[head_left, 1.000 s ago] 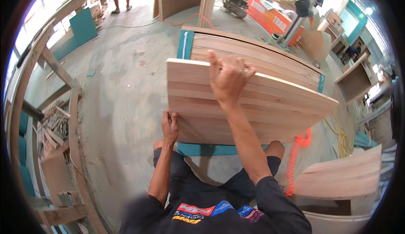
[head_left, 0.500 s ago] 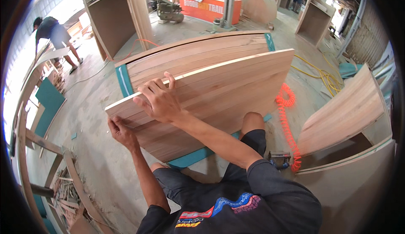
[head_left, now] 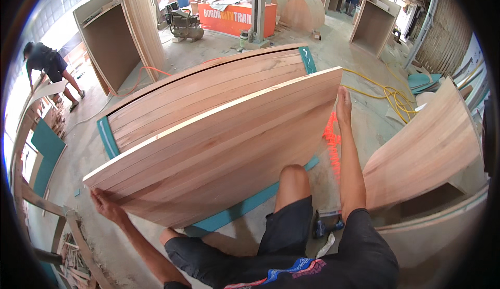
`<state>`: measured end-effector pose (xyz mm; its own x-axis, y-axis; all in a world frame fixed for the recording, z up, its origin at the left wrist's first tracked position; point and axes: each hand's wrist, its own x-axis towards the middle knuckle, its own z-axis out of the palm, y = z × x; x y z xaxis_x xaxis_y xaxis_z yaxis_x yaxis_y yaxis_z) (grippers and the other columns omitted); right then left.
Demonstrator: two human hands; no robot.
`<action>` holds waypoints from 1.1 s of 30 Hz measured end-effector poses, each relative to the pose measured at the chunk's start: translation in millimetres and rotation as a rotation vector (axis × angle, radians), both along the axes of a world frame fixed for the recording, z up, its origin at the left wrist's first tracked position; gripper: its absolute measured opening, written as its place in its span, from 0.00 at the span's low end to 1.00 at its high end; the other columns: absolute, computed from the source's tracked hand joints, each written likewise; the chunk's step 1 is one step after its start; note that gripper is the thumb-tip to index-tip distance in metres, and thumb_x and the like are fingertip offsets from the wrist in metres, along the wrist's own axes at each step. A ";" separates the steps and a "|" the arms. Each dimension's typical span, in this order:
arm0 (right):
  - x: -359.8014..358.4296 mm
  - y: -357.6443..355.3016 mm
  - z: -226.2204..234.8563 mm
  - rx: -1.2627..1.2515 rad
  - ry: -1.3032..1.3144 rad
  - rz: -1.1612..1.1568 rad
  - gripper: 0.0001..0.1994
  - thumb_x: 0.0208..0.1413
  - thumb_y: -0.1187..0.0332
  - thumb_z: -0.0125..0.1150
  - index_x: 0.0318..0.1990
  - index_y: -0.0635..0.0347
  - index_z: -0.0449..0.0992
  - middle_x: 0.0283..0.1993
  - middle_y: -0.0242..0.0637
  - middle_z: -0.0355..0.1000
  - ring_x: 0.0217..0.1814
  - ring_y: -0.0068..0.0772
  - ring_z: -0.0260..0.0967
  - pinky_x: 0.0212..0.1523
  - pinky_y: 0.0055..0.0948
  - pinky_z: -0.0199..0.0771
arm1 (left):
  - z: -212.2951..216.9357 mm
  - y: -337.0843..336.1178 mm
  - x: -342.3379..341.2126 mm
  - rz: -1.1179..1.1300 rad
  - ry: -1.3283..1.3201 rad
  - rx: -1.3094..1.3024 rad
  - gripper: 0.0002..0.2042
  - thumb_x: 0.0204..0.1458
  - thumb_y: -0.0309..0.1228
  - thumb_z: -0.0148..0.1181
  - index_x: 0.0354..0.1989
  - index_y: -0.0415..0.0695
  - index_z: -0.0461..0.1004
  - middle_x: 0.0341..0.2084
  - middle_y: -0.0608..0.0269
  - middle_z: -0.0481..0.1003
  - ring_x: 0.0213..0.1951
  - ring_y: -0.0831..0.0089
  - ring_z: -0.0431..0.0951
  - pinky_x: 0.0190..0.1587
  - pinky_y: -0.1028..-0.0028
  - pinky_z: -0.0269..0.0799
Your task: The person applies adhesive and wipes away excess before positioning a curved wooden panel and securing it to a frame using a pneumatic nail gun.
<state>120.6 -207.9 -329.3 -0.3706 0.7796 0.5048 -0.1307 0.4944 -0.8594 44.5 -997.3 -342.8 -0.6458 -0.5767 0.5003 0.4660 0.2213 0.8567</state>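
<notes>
On panel (head_left: 229, 153) ends — hands (head_left: 107, 204) apparently outstretched

Pale pinkish-brown striped wooden panel (head_left: 224, 153), teal-edged panel (head_left: 208, 99) beneath, bright orange coiled hose (head_left: 331, 143), yellow cable (head_left: 390, 96).

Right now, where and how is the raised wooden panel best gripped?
By its two short ends, one hand from each side, as now: the left hand cups the lower left corner and the right hand steadies the right end. The panel is wide, thin and tilted, so a spread grip probably stops it swinging.
</notes>
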 end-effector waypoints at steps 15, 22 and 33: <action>-58.8 2.0 -21.8 0.072 0.209 0.259 0.15 0.69 0.59 0.55 0.45 0.66 0.75 0.38 0.24 0.67 0.41 0.16 0.59 0.43 0.20 0.63 | 15.5 -20.1 -40.3 0.206 -0.066 -0.227 0.25 0.68 0.44 0.50 0.64 0.36 0.68 0.57 0.57 0.73 0.57 0.71 0.70 0.60 0.74 0.63; -81.4 19.5 -12.9 0.078 0.147 0.323 0.19 0.67 0.57 0.57 0.49 0.68 0.76 0.37 0.26 0.71 0.38 0.18 0.61 0.41 0.22 0.65 | 18.1 0.5 -90.2 0.092 -0.037 -0.138 0.24 0.67 0.42 0.52 0.62 0.35 0.69 0.55 0.58 0.74 0.55 0.73 0.72 0.58 0.75 0.65; -128.1 22.0 1.7 0.159 -0.080 0.212 0.25 0.66 0.48 0.55 0.42 0.69 0.76 0.29 0.37 0.72 0.32 0.26 0.64 0.38 0.30 0.68 | 22.9 -20.4 -161.9 0.159 -0.085 -0.228 0.24 0.66 0.43 0.54 0.61 0.35 0.71 0.57 0.55 0.75 0.56 0.69 0.73 0.59 0.74 0.65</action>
